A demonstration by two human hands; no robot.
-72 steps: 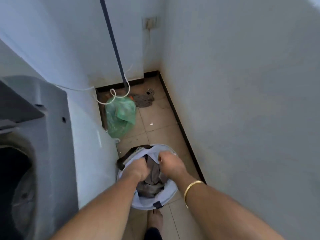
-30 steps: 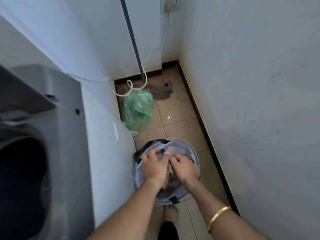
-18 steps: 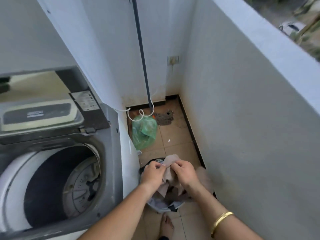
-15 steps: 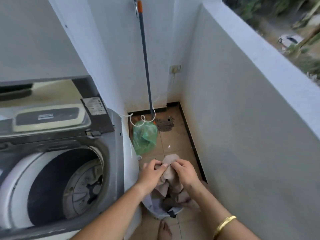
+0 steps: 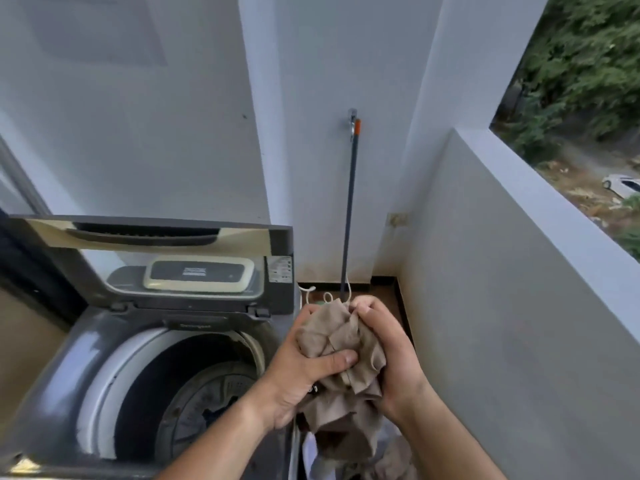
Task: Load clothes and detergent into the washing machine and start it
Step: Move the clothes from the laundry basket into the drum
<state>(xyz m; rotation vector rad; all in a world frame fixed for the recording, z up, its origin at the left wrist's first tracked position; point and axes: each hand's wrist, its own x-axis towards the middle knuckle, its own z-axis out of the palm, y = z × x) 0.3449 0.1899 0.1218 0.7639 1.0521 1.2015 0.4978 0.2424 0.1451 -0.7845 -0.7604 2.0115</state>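
Garment (image 5: 341, 341): crumpled beige cloth at lower centre, held up just right of the washer's rim.
Left grip (image 5: 296, 375): fingers curled round the cloth, thumb pressed across its front.
Right grip (image 5: 391, 355): fingers curled round the cloth's right side.
Washing machine (image 5: 79, 344): lower left, lid (image 5: 149, 237) raised, drum (image 5: 201, 393) exposed.
Pole (image 5: 348, 220): dark with an orange tip, upright against the back wall, centre.

L hand (image 5: 298, 372) & R hand (image 5: 391, 355) grip bunched tan cloth (image 5: 341, 337) just right of washer (image 5: 69, 358) (lid (image 5: 149, 233) up).
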